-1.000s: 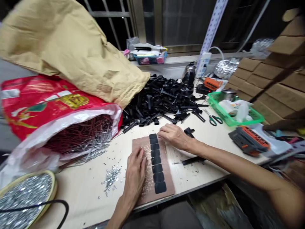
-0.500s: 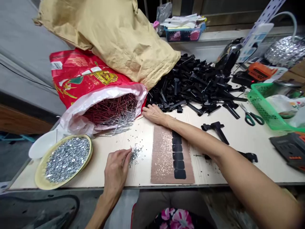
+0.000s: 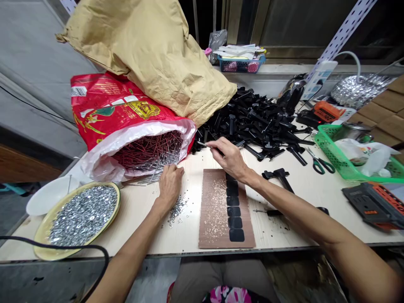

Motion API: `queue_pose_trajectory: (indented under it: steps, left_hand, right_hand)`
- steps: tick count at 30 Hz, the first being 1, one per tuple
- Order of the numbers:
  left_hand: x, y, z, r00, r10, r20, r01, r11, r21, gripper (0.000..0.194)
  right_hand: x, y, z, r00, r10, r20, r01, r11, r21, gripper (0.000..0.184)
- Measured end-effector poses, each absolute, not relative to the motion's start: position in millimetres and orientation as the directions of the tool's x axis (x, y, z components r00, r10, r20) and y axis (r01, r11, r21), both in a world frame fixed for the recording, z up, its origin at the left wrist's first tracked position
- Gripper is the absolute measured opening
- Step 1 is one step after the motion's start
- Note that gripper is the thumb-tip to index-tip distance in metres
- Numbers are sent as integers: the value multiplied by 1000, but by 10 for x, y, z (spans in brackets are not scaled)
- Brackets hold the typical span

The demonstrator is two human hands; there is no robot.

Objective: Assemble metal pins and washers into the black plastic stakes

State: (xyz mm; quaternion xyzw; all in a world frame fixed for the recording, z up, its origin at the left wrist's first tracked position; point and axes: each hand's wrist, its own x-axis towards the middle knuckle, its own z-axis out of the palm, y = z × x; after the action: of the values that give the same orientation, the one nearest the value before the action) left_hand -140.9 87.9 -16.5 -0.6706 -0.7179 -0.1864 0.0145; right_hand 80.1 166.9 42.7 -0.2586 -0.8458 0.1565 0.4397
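At a pale bench (image 3: 189, 237), what looks like a thin rod (image 3: 202, 144) juts from the pinched thumb and fingers of a worker's right hand (image 3: 232, 158), just beyond the far end of a brown board (image 3: 214, 237). Its long axis runs roughly crosswise, the pale tip pointing left toward a red bag (image 3: 97, 101). The left hand (image 3: 170, 183) is curled, fingertips down at the bag's mouth, beside more rods (image 3: 145, 151); whether it grips one cannot be told.

On the board, black pads (image 3: 236, 223) stand in a column running away from the worker, the uppermost partly hidden by the right hand. Loose washers (image 3: 178, 208) lie to the left, near a washer-filled bowl (image 3: 58, 253). To the right rests a black piece (image 3: 276, 212) with a thin shaft protruding.

The pads appear laid out, but the full bag and the heap of black parts (image 3: 252, 120) behind suggest most of the work remains; no finished count is discernible. Scissors (image 3: 320, 162) and a green basket (image 3: 328, 145) sit farther right.
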Motion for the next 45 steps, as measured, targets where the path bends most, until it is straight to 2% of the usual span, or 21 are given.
queue_pose_trajectory:
  steps: [5, 10, 12, 14, 16, 21, 28, 34, 45]
  left_hand:
    - [-1393, 900, -176, -143, 941, 308, 923, 15, 383, 23]
    - [-1131, 763, -26, -269, 919, 287, 805, 51, 591, 27]
    - [-954, 664, 60, -331, 915, 232, 685, 64, 726, 30]
    - [-771, 574, 145, -402, 907, 125, 445, 74, 892, 28]
    - [-611, 515, 209, -436, 898, 53, 245, 62, 967, 25]
    - [-419, 502, 238, -440, 898, 18, 13, -14, 1000, 23]
    - [-398, 546, 262, -387, 918, -87, -177, 19, 984, 27]
    - [-403, 567, 257, -326, 936, -135, -222, 63, 973, 32]
    - [-319, 598, 253, -306, 930, -203, -287, 113, 951, 35]
  right_hand:
    - [985, 1288, 309, -445, 744, 498, 394, 662, -637, 22]
    - [1006, 1020, 297, -462, 786, 411, 449, 607, -656, 26]
    - [1005, 944, 313, -483, 781, 395, 470, 612, -636, 28]
    - [1012, 885, 328, -506, 774, 381, 492, 622, -609, 29]
    - [1033, 842, 341, -515, 774, 369, 532, 626, -571, 29]
    - [1120, 791, 356, -506, 788, 351, 624, 615, -483, 27]
    - [1194, 799, 335, -492, 784, 378, 615, 621, -486, 25]
    - [1223, 788, 335, -421, 817, 394, 661, 573, -485, 14]
    - [1274, 749, 338, -409, 805, 430, 713, 576, -400, 19]
